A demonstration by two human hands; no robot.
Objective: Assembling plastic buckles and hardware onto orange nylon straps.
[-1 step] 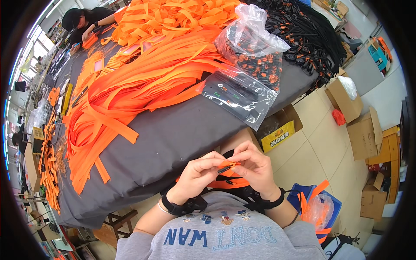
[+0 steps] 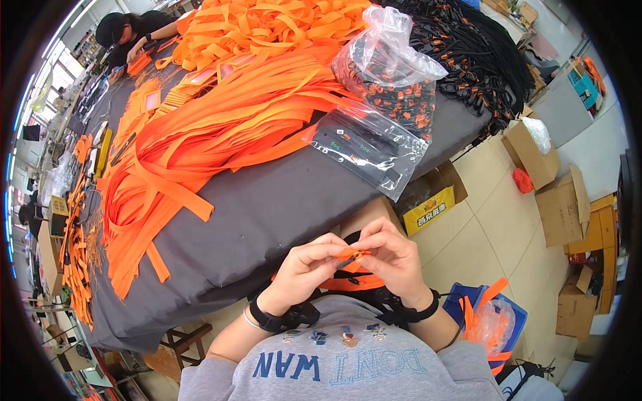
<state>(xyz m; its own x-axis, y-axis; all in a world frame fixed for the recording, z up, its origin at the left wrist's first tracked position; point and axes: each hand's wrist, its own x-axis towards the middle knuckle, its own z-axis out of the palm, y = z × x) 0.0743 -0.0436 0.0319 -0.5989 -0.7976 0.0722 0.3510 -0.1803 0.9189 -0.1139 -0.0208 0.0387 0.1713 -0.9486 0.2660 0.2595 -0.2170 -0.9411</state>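
Note:
Close in front of my body, both hands meet over a small orange strap end with a black piece [image 2: 350, 260] on it. My left hand [image 2: 309, 266] pinches it from the left, thumb and forefinger pressed together. From the right, my right hand [image 2: 391, 259] pinches the same piece, its fingertips nearly touching the left ones. The fingers cover part of it, so its exact fitting cannot be made out. An orange strap [image 2: 354, 283] lies beneath my hands, near my lap.
A dark-covered table [image 2: 267, 220] bears heaped orange straps [image 2: 221, 120], a clear bag of small black-and-orange parts [image 2: 394, 80], a flat plastic pouch [image 2: 371, 150] and black cords [image 2: 468, 53]. A blue bin [image 2: 471, 297] and cartons [image 2: 565, 207] stand right. A person [image 2: 130, 37] works far left.
The black piece between my fingers has tilted very slightly. Otherwise my hands and the surroundings look the same.

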